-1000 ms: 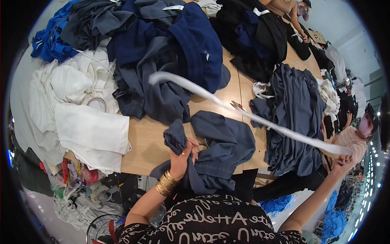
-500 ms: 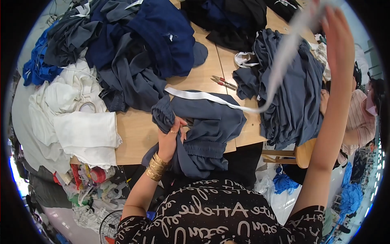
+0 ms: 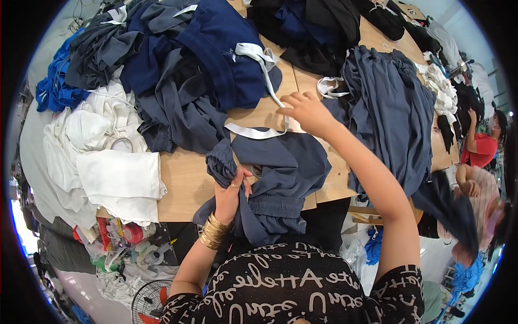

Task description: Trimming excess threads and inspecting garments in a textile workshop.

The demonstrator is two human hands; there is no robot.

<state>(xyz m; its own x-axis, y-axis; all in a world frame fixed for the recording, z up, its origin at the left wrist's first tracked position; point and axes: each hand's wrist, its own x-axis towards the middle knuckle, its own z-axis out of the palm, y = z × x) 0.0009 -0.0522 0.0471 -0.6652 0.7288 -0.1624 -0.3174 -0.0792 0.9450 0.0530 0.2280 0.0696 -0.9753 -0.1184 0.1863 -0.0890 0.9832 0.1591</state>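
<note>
My left hand (image 3: 227,195), with gold bangles on its wrist, is closed around a bunched part of a dark grey garment (image 3: 294,162) at the table's near edge. The garment's gathered waistband faces me. A white elastic strip (image 3: 251,131) lies along its far edge, bends upward and ends in a loop on the navy garments. My right hand (image 3: 312,114) is over the table beyond the garment, palm down, with its fingers apart and their tips beside the strip. Whatever lies beneath this hand is hidden.
Navy clothes (image 3: 218,59) and white clothes (image 3: 118,175) are heaped at the left, black ones (image 3: 315,35) at the far side. Dark grey garments (image 3: 388,108) are stacked at the right. At the far right, a person in stripes (image 3: 483,186) handles dark cloth (image 3: 453,208).
My right hand has come down from the upper right to the middle of the table. The strip's far end has swung over to the navy pile. The red-handled snips are covered from sight.
</note>
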